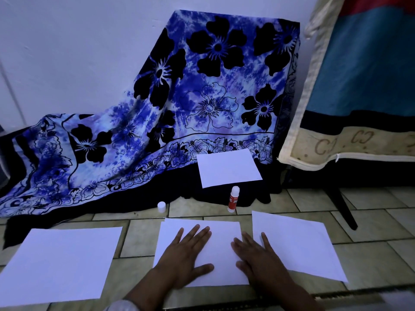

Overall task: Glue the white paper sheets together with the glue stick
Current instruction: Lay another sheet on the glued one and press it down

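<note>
Both my hands lie flat on the middle white paper sheet (221, 234) on the tiled floor, where a second sheet's edge peeks out beneath it along the top. My left hand (187, 254) presses its left half, my right hand (258, 257) its right half, fingers straight. Another white sheet (60, 263) lies to the left and one more (298, 243) to the right. A fourth sheet (229, 168) rests further back on the dark cloth. The red-and-white glue stick (233, 199) stands upright, uncapped, behind the middle sheet. Its white cap (161, 206) stands to the left.
A blue flowered cloth (190, 97) drapes over a box against the wall and spills onto the floor at left. A mattress (350, 86) leans at right, with a dark stand leg (343, 205) below it. Bare floor tiles (370, 221) show between the sheets.
</note>
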